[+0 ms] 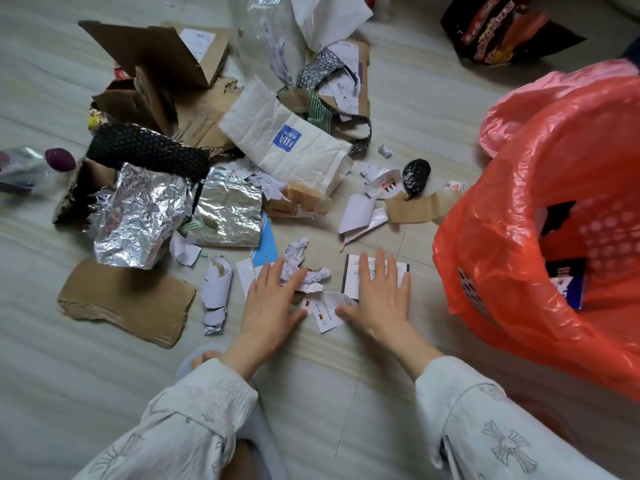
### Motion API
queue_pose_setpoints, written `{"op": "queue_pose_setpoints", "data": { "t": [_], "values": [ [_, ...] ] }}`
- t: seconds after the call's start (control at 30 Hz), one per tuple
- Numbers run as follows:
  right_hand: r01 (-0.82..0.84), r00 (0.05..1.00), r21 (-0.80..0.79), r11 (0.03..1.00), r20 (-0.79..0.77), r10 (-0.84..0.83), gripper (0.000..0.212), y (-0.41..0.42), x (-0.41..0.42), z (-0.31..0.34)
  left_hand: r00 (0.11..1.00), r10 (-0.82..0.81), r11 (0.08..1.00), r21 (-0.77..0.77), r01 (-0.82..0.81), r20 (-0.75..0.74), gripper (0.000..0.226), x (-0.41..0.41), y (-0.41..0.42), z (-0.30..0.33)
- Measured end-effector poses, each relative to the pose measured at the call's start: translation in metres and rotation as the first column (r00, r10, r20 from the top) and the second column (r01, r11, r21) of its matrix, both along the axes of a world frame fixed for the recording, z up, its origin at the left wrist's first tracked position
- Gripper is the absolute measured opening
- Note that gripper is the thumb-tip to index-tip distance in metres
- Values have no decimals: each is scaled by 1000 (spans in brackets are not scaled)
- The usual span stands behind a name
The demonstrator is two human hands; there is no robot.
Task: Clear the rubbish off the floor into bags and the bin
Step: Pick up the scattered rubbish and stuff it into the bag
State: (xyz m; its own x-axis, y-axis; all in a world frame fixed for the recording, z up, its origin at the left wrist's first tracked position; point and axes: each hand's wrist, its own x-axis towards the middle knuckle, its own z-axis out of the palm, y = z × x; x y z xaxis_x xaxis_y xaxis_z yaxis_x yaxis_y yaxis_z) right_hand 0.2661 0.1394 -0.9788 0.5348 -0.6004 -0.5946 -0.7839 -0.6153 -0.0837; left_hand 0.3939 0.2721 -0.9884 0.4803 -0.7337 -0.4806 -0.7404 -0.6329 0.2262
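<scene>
Both hands lie flat with fingers straight, grasping nothing. The left hand presses its fingertips onto a crumpled white paper, and the right hand rests on a printed card with a dark edge. Between the two thumbs lies a small printed leaflet, touching both.

The step in hand looks like raking the near scraps together into one heap before lifting them. The next move calls for drawing the hands inward, curling the fingers under the loose paper, and carrying the bundle right to the bin lined with an orange bag, which stands just beside the right hand with its mouth open and already holds some rubbish.

Most of the task remains. Left of the hands lie a rolled paper and a flat cardboard piece; farther off, crumpled foil, a white paper bag with a blue logo and torn cardboard boxes cover the floor. A black snack bag sits far right.
</scene>
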Motion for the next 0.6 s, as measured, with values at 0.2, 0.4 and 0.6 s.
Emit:
{"op": "queue_pose_setpoints", "data": {
  "t": [0.2, 0.4, 0.6],
  "values": [
    [-31, 995, -224, 974, 90, 52, 85, 15, -7, -8, 998, 59, 993, -99, -60, -16, 62, -7, -1, 1],
    [-127, 917, -422, 897, 294, 268, 14, 16, -16, -4, 996, 73, 985, -153, -80, -49, 53, -12, 12, 0],
    [-160, 881, -440, 883, 339, 329, 31, 11, -14, 4, 996, 80, 972, -219, -89, -48, 51, -14, 10, 24]
  ]
}}
